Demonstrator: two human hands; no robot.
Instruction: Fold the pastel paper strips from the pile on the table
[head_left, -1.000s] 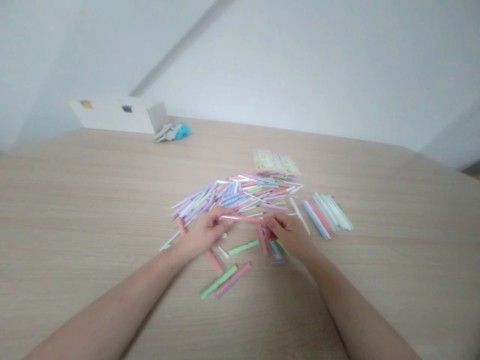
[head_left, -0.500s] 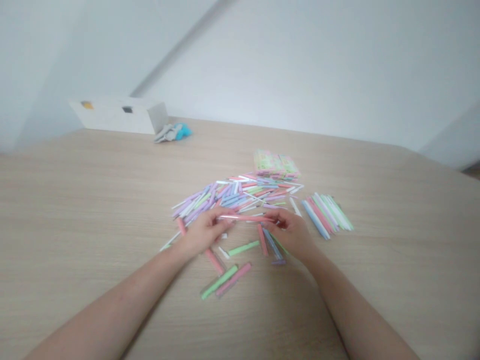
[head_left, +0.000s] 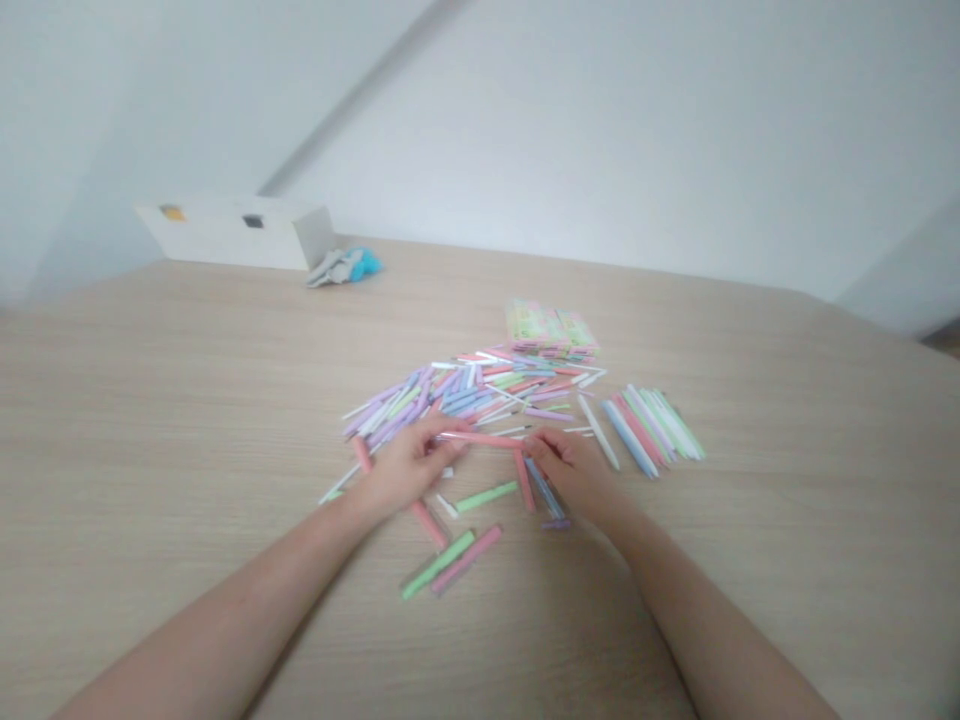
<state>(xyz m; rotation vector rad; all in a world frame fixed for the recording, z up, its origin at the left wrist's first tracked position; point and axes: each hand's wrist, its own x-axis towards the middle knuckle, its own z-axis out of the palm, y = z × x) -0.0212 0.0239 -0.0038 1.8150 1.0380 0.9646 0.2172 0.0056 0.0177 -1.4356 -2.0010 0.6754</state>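
Note:
Between my two hands a slim pink pen (head_left: 487, 439) lies almost level, slightly above the table. My left hand (head_left: 409, 460) is closed on its left end, thumb and fingers pinching a clear or white tip. The other end is pinched by my right hand (head_left: 574, 465), fingertips partly hidden. Just beyond the hands spreads a loose pile of pastel pen parts (head_left: 465, 395). Nearer to me lie a green barrel (head_left: 439, 565), a pink barrel (head_left: 466, 560) and another green piece (head_left: 487, 496). A blue piece (head_left: 546, 487) shows beside my right hand.
On the right, several pens lie in a row (head_left: 652, 430), with a white pen (head_left: 600, 432) at its left. Behind the pile sits a stack of patterned cards or packets (head_left: 551, 328). A white box (head_left: 232, 235) and a grey-and-blue crumpled item (head_left: 346, 266) are at the back left.
My right hand has shifted slightly left along the pink pen, and its fingers have closed in. More of the white pen by the row is uncovered. My left hand stays put.

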